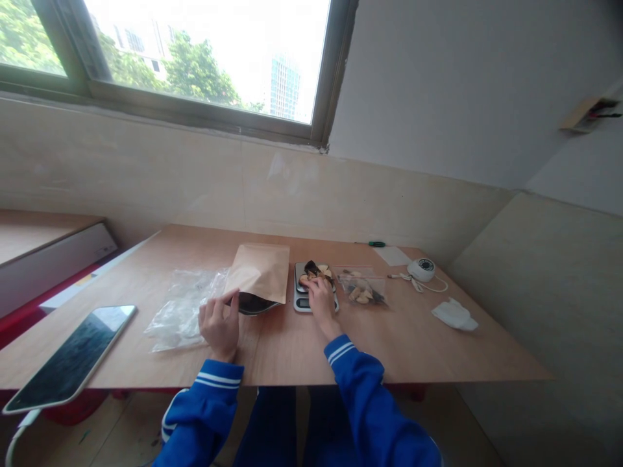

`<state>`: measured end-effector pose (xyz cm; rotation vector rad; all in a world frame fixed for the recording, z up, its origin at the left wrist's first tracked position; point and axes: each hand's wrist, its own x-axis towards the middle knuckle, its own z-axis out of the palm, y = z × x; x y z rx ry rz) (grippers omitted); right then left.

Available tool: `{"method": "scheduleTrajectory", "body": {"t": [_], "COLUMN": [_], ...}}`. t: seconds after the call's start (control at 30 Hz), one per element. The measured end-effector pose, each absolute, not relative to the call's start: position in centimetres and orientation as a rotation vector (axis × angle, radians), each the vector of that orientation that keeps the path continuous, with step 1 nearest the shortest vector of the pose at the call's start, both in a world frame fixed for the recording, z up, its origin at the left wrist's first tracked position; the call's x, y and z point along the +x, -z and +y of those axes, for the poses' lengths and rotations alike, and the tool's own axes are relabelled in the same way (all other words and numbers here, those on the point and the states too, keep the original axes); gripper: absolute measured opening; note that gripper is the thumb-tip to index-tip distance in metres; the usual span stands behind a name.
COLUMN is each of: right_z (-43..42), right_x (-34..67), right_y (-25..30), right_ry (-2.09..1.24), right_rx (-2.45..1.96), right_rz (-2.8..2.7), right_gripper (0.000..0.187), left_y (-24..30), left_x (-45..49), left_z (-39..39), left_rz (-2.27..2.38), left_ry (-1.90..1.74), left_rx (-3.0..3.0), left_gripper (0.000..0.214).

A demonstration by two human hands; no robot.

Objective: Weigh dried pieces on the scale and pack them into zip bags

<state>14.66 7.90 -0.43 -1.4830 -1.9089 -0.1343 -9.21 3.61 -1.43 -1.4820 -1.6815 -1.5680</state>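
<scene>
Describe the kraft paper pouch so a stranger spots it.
On the wooden table below the window, look between the clear plastic and digital scale. There lies the kraft paper pouch, left hand at its open mouth. Unlike its neighbours, it is opaque brown.

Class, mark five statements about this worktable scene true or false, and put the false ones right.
1. The left hand touches the brown paper bag. True.
2. A phone lies to the left of both hands. True.
3. The right hand rests on the phone. False: it is at the pieces on the scale.
4. The brown paper bag's mouth is sealed. False: it gapes open.
5. The scale stands right of the brown paper bag. True.
</scene>
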Motion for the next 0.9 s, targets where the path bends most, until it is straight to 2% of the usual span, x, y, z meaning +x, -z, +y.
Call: {"method": "scheduleTrajectory", "body": {"t": [0.17,0.3,0.6,0.73,0.9], "right_z": [7.5,6.5,4.8,4.9,5.0], "right_x": [15.0,16.0,19.6,20.2,20.1], "right_y": [1.2,1.7,1.2,1.6,1.8], "right_ry": [0.139,0.129,0.147,0.18,0.165], "right_rx": [-1.398,-1.344,-1.404,-1.433,-1.47], "right_rz": [-1.848,-1.751,-1.464,-1.431,-1.398], "right_gripper": [0.041,0.036,0.029,0.027,0.026], "left_y": [1.4,1.4,0.8,0.4,0.9], "left_x": [-9.2,-9.2,-8.6,-8.3,-8.8], "left_z": [3.5,3.6,3.5,3.3,3.7], "left_rz": [-1.724,-1.768,-2.042,-2.056,-2.343], "left_ry": [1.565,1.58,1.305,1.368,1.252], "left_rx": [-1.486,-1.496,-1.693,-1.474,-1.186], "left_gripper": [0.021,0.023,0.022,0.032,0.041]}}
